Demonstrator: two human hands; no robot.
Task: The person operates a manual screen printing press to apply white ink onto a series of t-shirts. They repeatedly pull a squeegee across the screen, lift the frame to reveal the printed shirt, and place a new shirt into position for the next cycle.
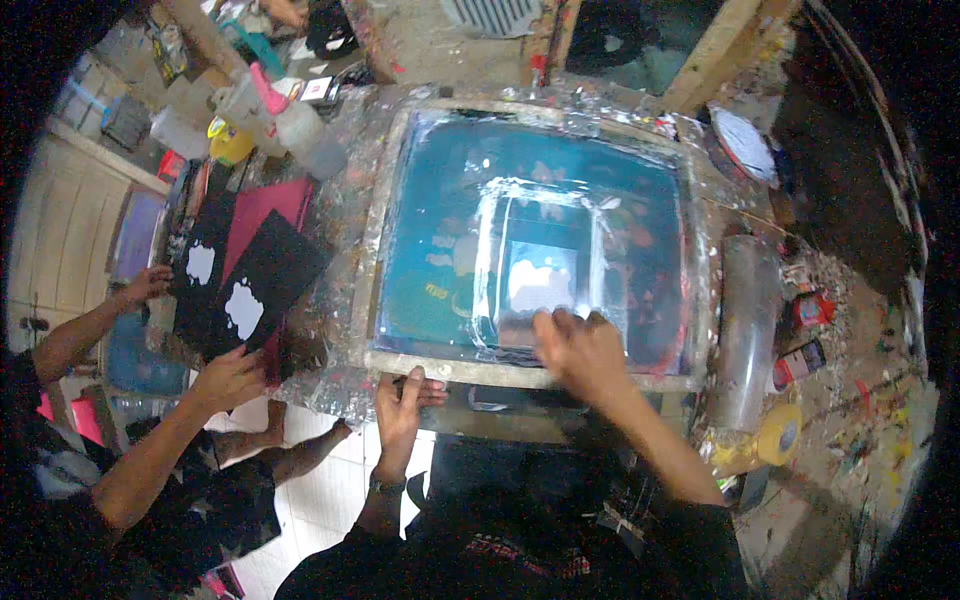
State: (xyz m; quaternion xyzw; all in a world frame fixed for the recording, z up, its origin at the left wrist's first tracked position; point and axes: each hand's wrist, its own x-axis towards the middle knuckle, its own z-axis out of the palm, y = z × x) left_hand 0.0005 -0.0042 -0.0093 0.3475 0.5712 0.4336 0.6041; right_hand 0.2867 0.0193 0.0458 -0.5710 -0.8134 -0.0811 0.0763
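R of the white-blotched black sheets [290,258], the person's L hand [399,415] meets the near rail of a silkscreen [470,372] on the bench [342,235], prob. steadying it (clamped? can't tell), & the R hand [585,357] curls fingers together over its mesh [430,220], contents hidden.

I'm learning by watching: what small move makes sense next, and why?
Perhaps steady the wooden frame with the left hand: it is at the near edge, while the right hand curls over the blue screen, near white streaks.

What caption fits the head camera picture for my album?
Right hand over a teal screen, left hand at its wooden frame.
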